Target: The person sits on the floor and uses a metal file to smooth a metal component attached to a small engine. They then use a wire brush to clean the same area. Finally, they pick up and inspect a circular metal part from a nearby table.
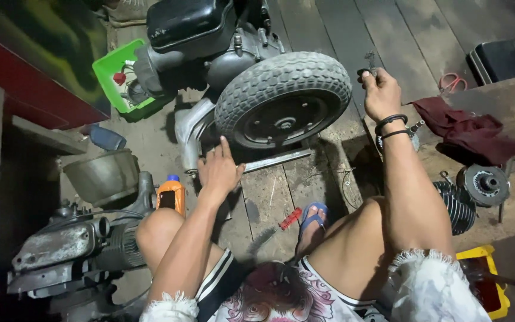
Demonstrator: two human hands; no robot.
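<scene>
The small metal part [369,59] in the right hand [380,90] is too blurred to identify.

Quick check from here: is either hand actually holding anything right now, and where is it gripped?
The right hand grips a small metal tool by its lower end, the top sticking up. The left hand holds nothing, lying open beside the wheel.

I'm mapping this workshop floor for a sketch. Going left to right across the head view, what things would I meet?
Old engine → orange bottle → left hand → tyre → right hand, holding a small metal tool → dark red rag
</scene>
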